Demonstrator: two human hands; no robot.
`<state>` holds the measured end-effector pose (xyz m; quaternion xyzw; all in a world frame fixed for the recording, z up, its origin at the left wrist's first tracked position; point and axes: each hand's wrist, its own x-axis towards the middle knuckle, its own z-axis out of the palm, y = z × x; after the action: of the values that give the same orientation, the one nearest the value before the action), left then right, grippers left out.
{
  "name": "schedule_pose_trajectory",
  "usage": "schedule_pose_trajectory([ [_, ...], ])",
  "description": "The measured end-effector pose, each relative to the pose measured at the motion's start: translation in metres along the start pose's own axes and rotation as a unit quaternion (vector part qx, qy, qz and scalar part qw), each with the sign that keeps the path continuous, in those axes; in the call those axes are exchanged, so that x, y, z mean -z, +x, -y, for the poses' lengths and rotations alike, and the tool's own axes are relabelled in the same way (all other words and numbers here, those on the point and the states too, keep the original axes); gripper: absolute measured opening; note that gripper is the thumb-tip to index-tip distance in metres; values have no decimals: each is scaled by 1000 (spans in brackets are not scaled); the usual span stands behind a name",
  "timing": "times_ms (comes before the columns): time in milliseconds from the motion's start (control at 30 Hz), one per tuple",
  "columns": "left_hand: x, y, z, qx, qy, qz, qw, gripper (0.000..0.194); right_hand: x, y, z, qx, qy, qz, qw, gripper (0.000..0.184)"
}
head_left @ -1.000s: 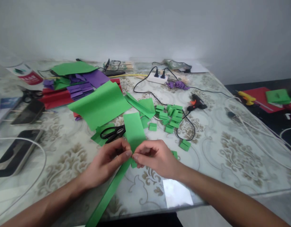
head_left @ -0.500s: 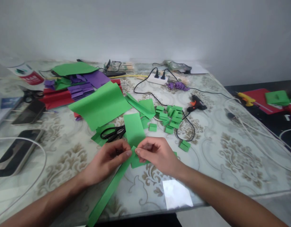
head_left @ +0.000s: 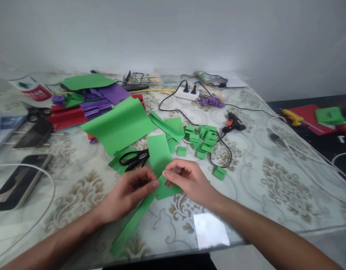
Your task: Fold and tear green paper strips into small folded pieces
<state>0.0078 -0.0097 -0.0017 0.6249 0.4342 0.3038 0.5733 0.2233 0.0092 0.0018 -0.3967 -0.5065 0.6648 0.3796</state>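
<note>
Head camera view: the left hand (head_left: 130,193) pinches a long green strip (head_left: 136,219) between its thumb and finger, near the strip's top end. The right hand (head_left: 190,182) has its thumb and finger pressed together on the tip of the same strip, just up and to the right. The strip is in the lower middle of the frame. Its short end is between the two hands, and its long tail slants down and to the left from the grip.

Half a second ago, the tail ran down to the bottom edge of the frame. Now its end is higher up, and the right hand is a little higher too.

Just past the hands, a flat green piece (head_left: 158,150) lies in the middle, with black scissors (head_left: 135,158) beside it on the left. A big green sheet (head_left: 119,125) is farther up and left. A bunch of little folded green pieces (head_left: 203,138) sits right of the middle, with a black glue gun (head_left: 234,123) near it. A white power strip (head_left: 187,93) is at the upper middle. A phone (head_left: 19,183) lies at the left side of the table (head_left: 246,187).
</note>
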Motion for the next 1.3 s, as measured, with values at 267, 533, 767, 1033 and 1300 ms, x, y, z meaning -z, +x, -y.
schedule_pose_trajectory([
  [267,2,-1,1,-8,20,2,1000,29,3,3,0,-14,-12,-12,1000,32],
  [533,1,-2,2,-12,69,14,997,31,-1,1,-4,-69,-25,11,997,28],
  [767,4,-1,4,-16,91,11,996,36,10,6,6,-55,-16,-88,995,37],
  [1033,2,-1,6,-12,94,17,995,34,0,4,-3,-78,14,-50,996,40],
  [1300,8,-1,6,8,71,-12,997,34,11,9,1,-45,23,-138,989,36],
])
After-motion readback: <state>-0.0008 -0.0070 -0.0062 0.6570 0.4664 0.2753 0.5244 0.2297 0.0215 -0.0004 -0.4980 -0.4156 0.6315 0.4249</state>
